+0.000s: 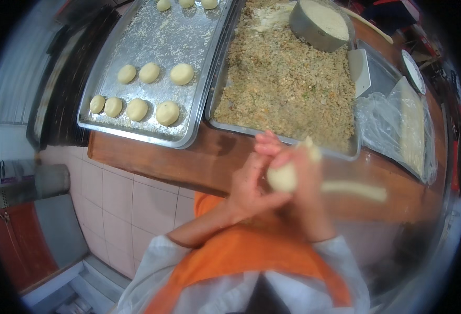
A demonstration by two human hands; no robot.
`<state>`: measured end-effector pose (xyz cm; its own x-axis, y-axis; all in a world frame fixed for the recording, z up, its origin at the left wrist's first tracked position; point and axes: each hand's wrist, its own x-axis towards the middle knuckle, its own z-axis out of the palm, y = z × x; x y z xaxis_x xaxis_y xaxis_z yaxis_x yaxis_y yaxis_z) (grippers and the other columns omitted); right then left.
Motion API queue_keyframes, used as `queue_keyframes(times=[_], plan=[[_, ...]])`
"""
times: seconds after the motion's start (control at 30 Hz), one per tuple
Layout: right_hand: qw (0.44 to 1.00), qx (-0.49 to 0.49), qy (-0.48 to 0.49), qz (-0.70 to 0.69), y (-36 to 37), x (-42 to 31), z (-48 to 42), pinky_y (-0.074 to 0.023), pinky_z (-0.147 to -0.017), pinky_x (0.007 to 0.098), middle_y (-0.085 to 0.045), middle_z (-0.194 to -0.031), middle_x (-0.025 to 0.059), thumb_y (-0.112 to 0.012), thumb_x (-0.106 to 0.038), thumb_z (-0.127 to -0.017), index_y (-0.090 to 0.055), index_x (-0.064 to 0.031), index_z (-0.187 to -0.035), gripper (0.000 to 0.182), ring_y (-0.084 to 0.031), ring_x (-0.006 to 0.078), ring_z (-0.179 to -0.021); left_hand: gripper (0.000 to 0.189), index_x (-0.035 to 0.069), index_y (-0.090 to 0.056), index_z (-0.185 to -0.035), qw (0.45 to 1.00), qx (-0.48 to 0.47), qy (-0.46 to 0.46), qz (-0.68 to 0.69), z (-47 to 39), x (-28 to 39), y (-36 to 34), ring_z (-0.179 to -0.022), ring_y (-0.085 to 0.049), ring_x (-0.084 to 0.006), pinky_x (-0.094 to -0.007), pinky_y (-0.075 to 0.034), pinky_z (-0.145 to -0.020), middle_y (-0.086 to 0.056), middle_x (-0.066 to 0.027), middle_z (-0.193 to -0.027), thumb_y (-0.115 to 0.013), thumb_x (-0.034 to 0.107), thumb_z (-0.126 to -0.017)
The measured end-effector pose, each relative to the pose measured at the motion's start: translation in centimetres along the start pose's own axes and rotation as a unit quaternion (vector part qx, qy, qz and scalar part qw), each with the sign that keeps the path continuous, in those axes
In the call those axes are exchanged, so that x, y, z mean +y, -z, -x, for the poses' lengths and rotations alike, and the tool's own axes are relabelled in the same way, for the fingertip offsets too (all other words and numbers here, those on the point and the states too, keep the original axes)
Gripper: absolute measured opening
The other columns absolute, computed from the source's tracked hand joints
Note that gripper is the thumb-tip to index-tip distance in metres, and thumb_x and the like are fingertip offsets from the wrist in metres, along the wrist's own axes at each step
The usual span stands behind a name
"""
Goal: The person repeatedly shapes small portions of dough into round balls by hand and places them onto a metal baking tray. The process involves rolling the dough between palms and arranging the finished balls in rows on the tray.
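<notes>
Between my two hands is a smooth, pale dough ball (282, 177), above the table's near edge. My left hand (250, 180) cups it from the left, with the thumb beneath. From the right, my right hand (308, 176) wraps it and is blurred. A ragged scrap of dough (313, 148) sticks out at the top of the right hand. A strip of dough (354, 190) lies on the wooden table (156, 161) to the right. Beyond my hands is a metal tray of crumbly filling (285, 86).
At left, a floured metal tray (152, 43) bears several round dough pieces (137, 110). A metal bowl of pale grains or crumbs (320, 25) sits on the filling, near a white scraper (359, 72). Farther right are plastic-wrapped dough (411, 129) and a white plate (413, 72).
</notes>
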<state>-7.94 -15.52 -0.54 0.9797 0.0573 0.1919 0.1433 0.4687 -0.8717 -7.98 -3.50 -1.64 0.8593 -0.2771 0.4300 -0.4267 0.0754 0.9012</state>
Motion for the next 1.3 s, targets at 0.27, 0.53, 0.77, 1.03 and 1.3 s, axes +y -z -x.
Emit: queue_keyframes(times=[0.27,0.53,0.77,1.03,1.3], plan=[[0.997,-0.026,-0.067,-0.011,-0.6,-0.7,0.5,-0.0249,-0.1,0.0376,-0.044,-0.124,0.0196,-0.04,-0.023,-0.091,-0.055,0.0012,-0.106,0.033,-0.035,0.0268,-0.122,0.037,0.002,-0.05,-0.109,0.935,-0.061,0.29,0.193,2.1,-0.2,1.1,-0.086,-0.056,-0.013,-0.0251,-0.045,-0.07,-0.058,-0.0053,-0.093,-0.047,0.032,-0.087],[0.965,0.079,-0.086,0.233,0.3,-2.2,-0.2,-0.0438,-0.084,0.0319,-0.043,-0.117,0.0106,-0.053,0.001,-0.079,-0.052,0.0013,-0.107,0.028,-0.048,0.0191,-0.102,0.042,-0.001,-0.041,-0.119,0.857,0.012,0.386,0.341,-0.8,1.1,1.4,-0.082,-0.056,-0.0161,-0.0267,-0.048,-0.06,-0.054,-0.0084,-0.105,-0.032,0.031,-0.093],[0.982,-0.005,-0.133,0.136,2.0,-3.9,-0.5,-0.0488,-0.075,0.027,-0.043,-0.11,0.0086,-0.054,0.006,-0.076,-0.052,0.0003,-0.104,0.029,-0.05,0.0158,-0.095,0.049,0.011,-0.022,-0.134,0.878,0.016,0.303,0.371,-1.1,1.5,2.0,-0.084,-0.056,-0.0206,-0.026,-0.049,-0.06,-0.05,-0.0107,-0.113,-0.039,0.013,-0.088],[0.961,-0.086,-0.048,0.257,1.6,-4.6,-0.8,-0.0436,-0.08,0.0267,-0.047,-0.106,0.0092,-0.054,0.008,-0.073,-0.051,-0.0014,-0.092,0.021,-0.049,0.0158,-0.095,0.043,0.002,-0.032,-0.124,0.829,-0.195,0.39,0.349,-0.2,-1.9,4.6,-0.076,-0.057,-0.0155,-0.0223,-0.047,-0.049,-0.055,-0.011,-0.102,-0.032,0.031,-0.092],[0.981,0.048,-0.139,0.124,1.4,-3.7,-0.3,-0.0394,-0.083,0.0276,-0.049,-0.098,0.0074,-0.052,0.007,-0.076,-0.046,-0.0023,-0.094,0.022,-0.048,0.0138,-0.093,0.039,0.002,-0.035,-0.122,0.891,0.003,0.313,0.328,-1.8,3.3,2.1,-0.074,-0.057,-0.0134,-0.0222,-0.047,-0.051,-0.056,-0.0073,-0.098,-0.04,0.024,-0.091]])
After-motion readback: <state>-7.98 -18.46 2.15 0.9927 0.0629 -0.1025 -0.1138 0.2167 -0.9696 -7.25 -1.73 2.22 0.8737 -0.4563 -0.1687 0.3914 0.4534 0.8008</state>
